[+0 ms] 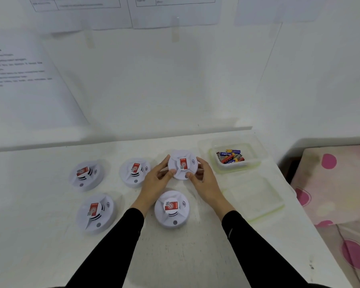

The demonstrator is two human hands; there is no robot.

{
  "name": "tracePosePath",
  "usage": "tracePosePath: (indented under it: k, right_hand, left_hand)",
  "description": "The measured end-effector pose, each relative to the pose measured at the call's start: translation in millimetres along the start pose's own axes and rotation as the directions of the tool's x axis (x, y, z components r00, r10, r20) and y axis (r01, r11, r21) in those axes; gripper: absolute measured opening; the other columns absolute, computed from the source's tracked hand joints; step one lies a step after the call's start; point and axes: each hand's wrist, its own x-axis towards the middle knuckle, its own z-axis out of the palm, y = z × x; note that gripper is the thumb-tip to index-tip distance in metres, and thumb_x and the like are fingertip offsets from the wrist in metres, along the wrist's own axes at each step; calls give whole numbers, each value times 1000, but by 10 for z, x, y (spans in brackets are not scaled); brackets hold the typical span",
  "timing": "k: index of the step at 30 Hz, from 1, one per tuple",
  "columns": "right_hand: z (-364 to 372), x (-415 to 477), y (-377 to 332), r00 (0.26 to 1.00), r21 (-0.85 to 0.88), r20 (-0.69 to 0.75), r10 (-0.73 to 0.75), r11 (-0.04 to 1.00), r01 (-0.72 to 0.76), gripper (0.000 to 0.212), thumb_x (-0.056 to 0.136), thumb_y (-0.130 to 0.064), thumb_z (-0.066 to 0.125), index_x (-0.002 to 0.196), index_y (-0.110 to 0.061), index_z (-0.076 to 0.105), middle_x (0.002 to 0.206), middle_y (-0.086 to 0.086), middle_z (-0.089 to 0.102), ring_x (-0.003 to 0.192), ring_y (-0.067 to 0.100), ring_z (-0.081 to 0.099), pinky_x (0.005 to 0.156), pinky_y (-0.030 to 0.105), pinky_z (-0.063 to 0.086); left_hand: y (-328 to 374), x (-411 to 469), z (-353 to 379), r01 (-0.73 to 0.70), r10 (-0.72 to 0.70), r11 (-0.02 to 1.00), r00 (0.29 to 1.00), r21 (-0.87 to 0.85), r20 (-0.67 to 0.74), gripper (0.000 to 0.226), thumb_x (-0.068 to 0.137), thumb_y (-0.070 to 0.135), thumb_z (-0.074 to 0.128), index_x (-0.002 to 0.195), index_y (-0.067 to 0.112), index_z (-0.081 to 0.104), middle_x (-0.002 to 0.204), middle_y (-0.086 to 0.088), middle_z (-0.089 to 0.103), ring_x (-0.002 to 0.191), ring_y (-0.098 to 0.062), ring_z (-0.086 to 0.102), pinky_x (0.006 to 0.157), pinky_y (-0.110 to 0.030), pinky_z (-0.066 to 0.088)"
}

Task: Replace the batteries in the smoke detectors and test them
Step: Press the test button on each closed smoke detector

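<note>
**Both hands on one detector, risks close around it**

Nearest the person, the near detector [172,208] sits face up on the surface [175,256], between the two forearms. A sleeve dragging back could knock or shove it.

Just beyond, the left hand [156,179] and right hand [204,179] grasp the held detector [182,164] by its rim. The fingers [164,163] are curled around the edge, and a right thumb lies near the small button. Whether it is lifted or resting on the surface I cannot tell. The smooth round housing gives little purchase, so a hard twist could make it slip. Twisting the wrong way could strain the catches.

Three other detectors [134,171] lie to the left, well apart from the hands. All five look alike, so serviced and unserviced units could be confused.

To the right lies a clear lid [266,215]. Past it, the battery container [237,169] holds loose batteries [230,156]. Old cells dropped in there would mix with fresh ones.

Each detector bears a red label with a round emblem and a small square code, and its text is too small to read. One battery reads roughly "CELL". The wall papers [21,69] carry blurred, unreadable print.
</note>
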Motion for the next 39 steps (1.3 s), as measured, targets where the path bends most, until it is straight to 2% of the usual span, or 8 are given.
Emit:
tracePosePath:
  k: [7, 14, 19, 23, 27, 32, 39]
  right_hand:
    - [1, 4, -25, 1000, -4, 2, 9, 1000, -9, 53, 88, -15, 69, 135, -18, 45, 124, 2, 58, 108, 17, 60, 79, 14, 51]
    - [-4, 1, -49, 1000, -21, 7, 7, 1000, -7, 54, 88, -17, 69, 135, -18, 45, 125, 2, 57, 108, 16, 59, 77, 9, 49]
    - [-10, -14, -74, 1000, -14, 13, 16, 1000, -16, 52, 88, -15, 68, 134, -19, 44, 124, 2, 57, 106, 16, 59, 76, 9, 49]
    - [-38, -4, -94, 998, -34, 32, 51, 998, -50, 44, 96, -14, 56, 138, -17, 42, 127, 6, 55, 103, 10, 57, 76, 7, 48]
    - [-64, 8, -115, 996, -62, 52, 78, 995, -75, 40, 100, -11, 47, 139, -19, 40, 129, 6, 52, 111, 13, 54, 78, 9, 46]
    - [-59, -7, -128, 995, -59, 47, 83, 995, -80, 39, 100, -12, 48, 138, -20, 41, 127, 6, 55, 112, 15, 55, 81, 13, 47]
    - [-68, -21, -161, 994, -58, 59, 89, 995, -85, 39, 100, -12, 47, 137, -21, 41, 125, 4, 55, 112, 12, 54, 83, 14, 47]
  left_hand:
    - [-19, 26, -2, 12, -13, 1000, 1000, -5, -7, 55, 91, 25, 69, 141, 33, 49, 124, 8, 66, 103, 10, 61, 81, -10, 50]
    - [-18, 37, -10, 19, -19, 1000, 1000, 6, -2, 56, 90, 28, 69, 141, 34, 47, 123, 9, 66, 107, 8, 59, 84, -11, 49]
    - [-51, 44, -20, 23, -23, 1000, 1000, 8, 5, 57, 90, 29, 70, 142, 33, 48, 123, 10, 66, 113, 0, 60, 95, -22, 50]
    - [-38, 44, -21, 22, -21, 999, 1000, 30, -12, 56, 90, 28, 69, 142, 33, 48, 120, 12, 65, 100, 17, 58, 82, -9, 49]
    - [-33, 44, -13, 18, -17, 999, 1000, 44, -21, 55, 91, 26, 69, 141, 33, 47, 114, 16, 63, 89, 28, 55, 73, -2, 45]
    - [-47, 49, -14, 9, -8, 999, 1000, 38, -22, 55, 91, 25, 69, 142, 30, 48, 117, 12, 65, 92, 25, 57, 77, -4, 47]
    - [-58, 48, -13, 4, -3, 999, 1000, 42, -19, 54, 91, 26, 68, 141, 33, 47, 113, 17, 64, 93, 24, 57, 77, -5, 47]
